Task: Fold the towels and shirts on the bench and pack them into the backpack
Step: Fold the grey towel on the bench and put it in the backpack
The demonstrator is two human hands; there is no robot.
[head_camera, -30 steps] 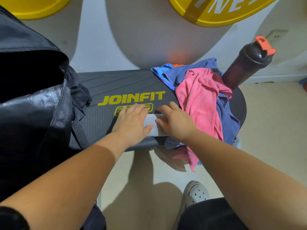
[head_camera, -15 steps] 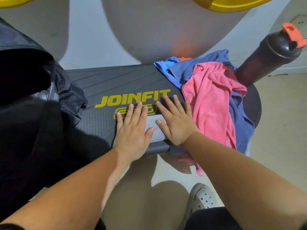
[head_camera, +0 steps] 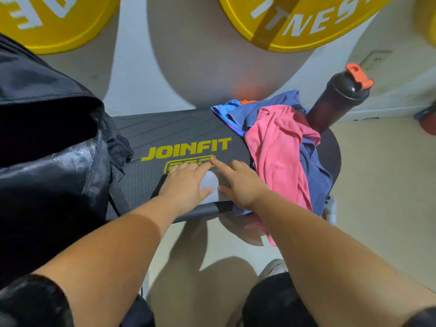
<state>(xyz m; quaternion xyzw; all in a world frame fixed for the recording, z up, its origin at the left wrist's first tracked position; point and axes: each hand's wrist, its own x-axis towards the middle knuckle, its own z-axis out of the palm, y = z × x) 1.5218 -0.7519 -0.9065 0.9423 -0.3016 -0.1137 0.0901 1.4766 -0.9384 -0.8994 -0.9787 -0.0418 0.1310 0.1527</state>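
The grey towel (head_camera: 208, 185) is lying folded by the front edge of the tabletop (head_camera: 165, 128), near the middle. Both hands are pressing down on it. The left hand (head_camera: 185, 182) is lying flat with its fingers straight. The right hand (head_camera: 240, 182) is lying open beside it, with one finger stretching out. A pink cloth (head_camera: 278, 156) and a blue cloth (head_camera: 316, 180) are sitting in a heap at the right end and hanging over the front edge. A dark bottle (head_camera: 337, 100) is standing behind the heap. The black backpack (head_camera: 47, 161) is sitting open at the left end.
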